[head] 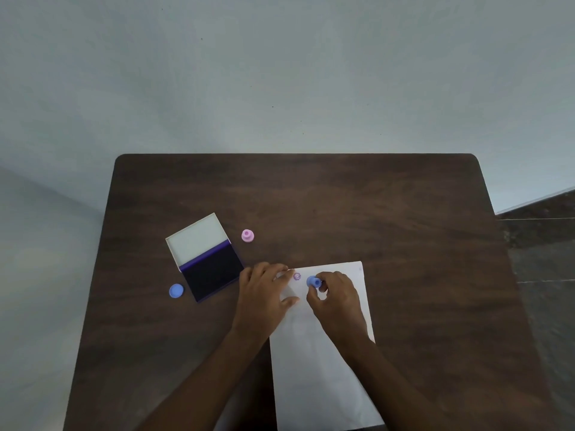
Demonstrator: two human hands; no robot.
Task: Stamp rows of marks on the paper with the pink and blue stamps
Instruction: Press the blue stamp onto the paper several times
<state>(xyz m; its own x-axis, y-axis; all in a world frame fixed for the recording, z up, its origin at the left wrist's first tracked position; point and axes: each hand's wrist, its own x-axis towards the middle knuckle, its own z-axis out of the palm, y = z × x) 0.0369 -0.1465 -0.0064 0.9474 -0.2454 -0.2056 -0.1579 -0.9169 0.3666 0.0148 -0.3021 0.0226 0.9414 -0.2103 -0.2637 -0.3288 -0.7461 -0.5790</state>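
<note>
A white sheet of paper (pixel 323 362) lies on the dark wooden table (pixel 342 206), near its front edge. One purple round mark (pixel 297 276) shows near the paper's top left corner. My right hand (pixel 336 298) grips the blue stamp (pixel 312 281) just right of that mark, its base against or just above the paper. My left hand (pixel 264 293) lies flat with spread fingers on the paper's top left corner. The pink stamp (pixel 247 236) stands alone on the table, farther back and to the left.
An open ink pad (pixel 214 272) with a dark purple pad and a white lid (pixel 196 239) lies left of my left hand. A blue round cap (pixel 176 290) rests at the pad's left. The table ends at a wall behind.
</note>
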